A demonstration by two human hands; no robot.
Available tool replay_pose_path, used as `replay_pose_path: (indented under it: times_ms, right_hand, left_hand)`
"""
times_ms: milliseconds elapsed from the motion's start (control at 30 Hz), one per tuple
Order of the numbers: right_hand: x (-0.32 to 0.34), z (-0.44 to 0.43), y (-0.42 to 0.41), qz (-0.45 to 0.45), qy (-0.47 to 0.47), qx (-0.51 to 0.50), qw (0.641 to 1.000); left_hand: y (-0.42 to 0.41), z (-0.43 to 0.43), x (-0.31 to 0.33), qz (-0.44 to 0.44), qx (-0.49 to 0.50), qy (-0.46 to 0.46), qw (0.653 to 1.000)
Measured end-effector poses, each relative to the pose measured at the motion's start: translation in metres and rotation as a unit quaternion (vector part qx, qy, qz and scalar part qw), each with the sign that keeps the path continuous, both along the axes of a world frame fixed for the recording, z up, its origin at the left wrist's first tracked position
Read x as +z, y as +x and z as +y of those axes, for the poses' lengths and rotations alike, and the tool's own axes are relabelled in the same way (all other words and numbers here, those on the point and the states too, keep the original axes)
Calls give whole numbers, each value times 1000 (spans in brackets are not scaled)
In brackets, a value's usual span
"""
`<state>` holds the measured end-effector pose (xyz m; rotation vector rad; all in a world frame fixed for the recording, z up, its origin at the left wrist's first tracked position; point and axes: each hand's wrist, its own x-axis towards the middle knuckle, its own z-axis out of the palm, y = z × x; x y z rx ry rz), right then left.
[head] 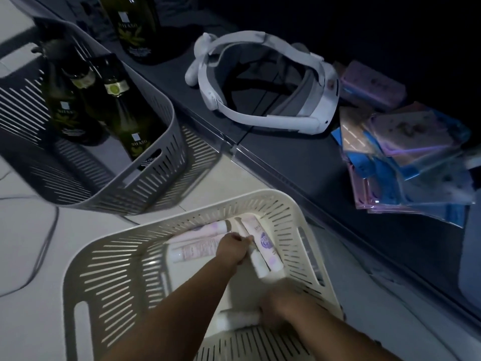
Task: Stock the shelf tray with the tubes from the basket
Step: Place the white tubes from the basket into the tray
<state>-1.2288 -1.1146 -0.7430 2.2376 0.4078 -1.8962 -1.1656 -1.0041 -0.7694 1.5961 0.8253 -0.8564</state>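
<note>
Tubes (197, 246) lie in the bottom of the white basket (109, 269) at the lower middle of the frame. They are pale pink and white with purple print; some lie crosswise and others run along the right wall.

Your left hand (231, 250) comes in from the lower left, deep inside the basket. Its fingers (246, 239) are curled and closed on the capped tube (259, 267), which lies just left of the purple-marked tube (268, 243).

Your right hand (276, 303) is low in the basket near its lower right wall. It is smeared by motion, so you cannot tell whether its fingers are apart or closed. A white tube (239, 319) sits right against that hand, but the blur hides whether the two touch.

The white basket stands on a pale tiled floor (39, 256), where a thin cable (44, 243) runs along the left edge.

At the upper left, a grey basket (156, 178) holds dark green bottles (130, 126), standing and leaning inside it.

One more bottle (138, 27) stands at the top of the frame on the dark shelf (299, 157), which crosses the picture diagonally.

A white headset (318, 110) rests on that shelf at the upper middle. To its right is a loose stack of pink and blue packets (406, 157).
</note>
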Motion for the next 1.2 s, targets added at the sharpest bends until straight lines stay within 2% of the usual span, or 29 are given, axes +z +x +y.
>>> replay_pose_path:
  times_ms: [67,200,267,333,467,633,733,867,1033,1200]
  right_hand:
    - [6,-1,-3,-3,27,-61,998]
    - [20,-3,5,-122,119,-162,972]
    - [26,-8,9,-132,143,-182,964]
    - [29,-15,9,-108,152,-248,951]
    - [38,-16,4,-120,153,-339,921]
    - [70,-8,7,-141,211,-451,856]
    - [93,-4,10,-209,249,-473,819]
    - [129,-4,14,-292,293,-529,741]
    - [191,-6,12,-371,338,-538,677]
    - [258,-15,13,-472,369,-506,620]
  left_hand:
    - [5,-4,1,-15,-13,9,1000]
    - [6,-4,8,-7,-94,-17,995]
    - [2,2,7,-3,-115,-38,993]
    - [0,10,14,-11,-121,-41,992]
    - [2,32,29,-72,-108,-14,991]
    - [0,46,74,-137,-79,-7,987]
    - [-1,46,109,-198,-86,-7,976]
    - [-2,50,156,-260,-107,3,960]
    - [-3,48,222,-332,-94,24,938]
    - [-2,45,289,-430,-122,36,894]
